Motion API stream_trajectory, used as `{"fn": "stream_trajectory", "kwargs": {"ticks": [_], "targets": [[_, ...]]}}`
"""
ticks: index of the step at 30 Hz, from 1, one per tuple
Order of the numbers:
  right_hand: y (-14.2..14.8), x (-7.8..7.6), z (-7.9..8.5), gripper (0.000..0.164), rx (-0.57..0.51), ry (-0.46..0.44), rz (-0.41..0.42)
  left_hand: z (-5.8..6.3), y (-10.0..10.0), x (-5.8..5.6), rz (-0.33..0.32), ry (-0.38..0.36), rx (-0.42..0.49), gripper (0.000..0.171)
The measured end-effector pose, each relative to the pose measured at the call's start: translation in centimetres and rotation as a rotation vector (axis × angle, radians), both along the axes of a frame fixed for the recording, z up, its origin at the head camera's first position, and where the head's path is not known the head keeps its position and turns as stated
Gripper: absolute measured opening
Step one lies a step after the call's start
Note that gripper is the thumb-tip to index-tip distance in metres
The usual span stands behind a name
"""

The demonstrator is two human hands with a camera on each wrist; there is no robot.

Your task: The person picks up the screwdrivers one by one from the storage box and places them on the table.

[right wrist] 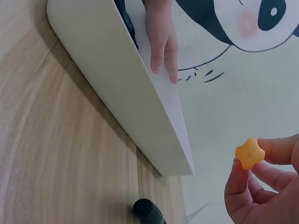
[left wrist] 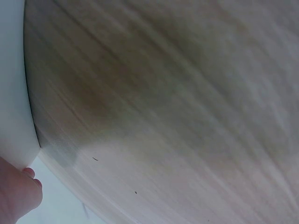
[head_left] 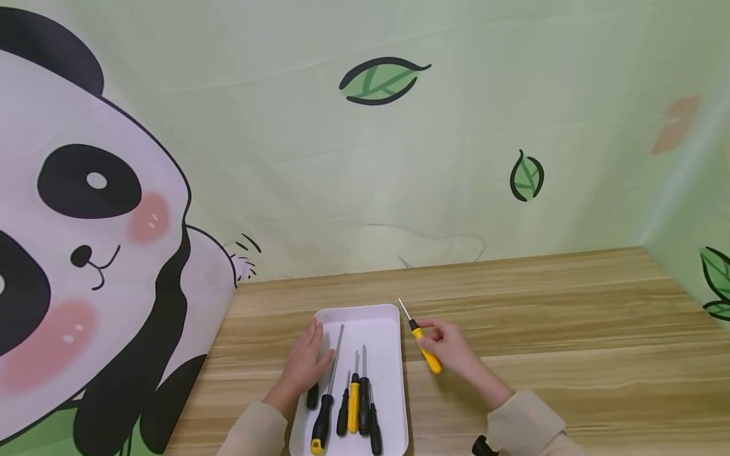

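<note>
My right hand pinches a screwdriver by its yellow handle between thumb and fingers, just right of the white tray. Its thin shaft points forward and left. The right wrist view shows the star-shaped end of the yellow handle. My left hand rests along the tray's left rim with its fingers straight. In the tray lie several screwdrivers: a long one with a black and yellow handle, another yellow one, and black-handled ones, one partly under the left hand.
The tray stands on a wood-grain table. A pale green backdrop with a panda drawing rises behind and to the left. A black ribbed piece shows at the bottom of the right wrist view.
</note>
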State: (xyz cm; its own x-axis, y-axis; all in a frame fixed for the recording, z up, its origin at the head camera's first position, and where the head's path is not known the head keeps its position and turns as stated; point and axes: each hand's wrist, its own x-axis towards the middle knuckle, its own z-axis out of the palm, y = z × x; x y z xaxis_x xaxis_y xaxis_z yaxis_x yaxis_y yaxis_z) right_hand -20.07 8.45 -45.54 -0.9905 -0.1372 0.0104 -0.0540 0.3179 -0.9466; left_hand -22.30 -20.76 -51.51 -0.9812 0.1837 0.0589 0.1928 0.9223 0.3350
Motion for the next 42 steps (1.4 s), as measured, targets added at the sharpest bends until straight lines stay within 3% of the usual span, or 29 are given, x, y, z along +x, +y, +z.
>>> {"fn": "stream_trajectory", "kwargs": {"ticks": [9,27,42], "targets": [[1.3,-0.4,-0.4,0.033,-0.076,-0.104,0.007,0.2,0.0,0.0,0.001,-0.005,0.004,0.067],[4.2,-1.7,-1.8,0.041,-0.207,-0.282,-0.068,0.3,0.1,-0.1,0.005,-0.007,0.004,0.067],[5.8,-2.2,-3.3,0.049,-0.24,-0.383,-0.034,0.2,0.1,-0.1,0.012,-0.02,0.005,0.067]]}}
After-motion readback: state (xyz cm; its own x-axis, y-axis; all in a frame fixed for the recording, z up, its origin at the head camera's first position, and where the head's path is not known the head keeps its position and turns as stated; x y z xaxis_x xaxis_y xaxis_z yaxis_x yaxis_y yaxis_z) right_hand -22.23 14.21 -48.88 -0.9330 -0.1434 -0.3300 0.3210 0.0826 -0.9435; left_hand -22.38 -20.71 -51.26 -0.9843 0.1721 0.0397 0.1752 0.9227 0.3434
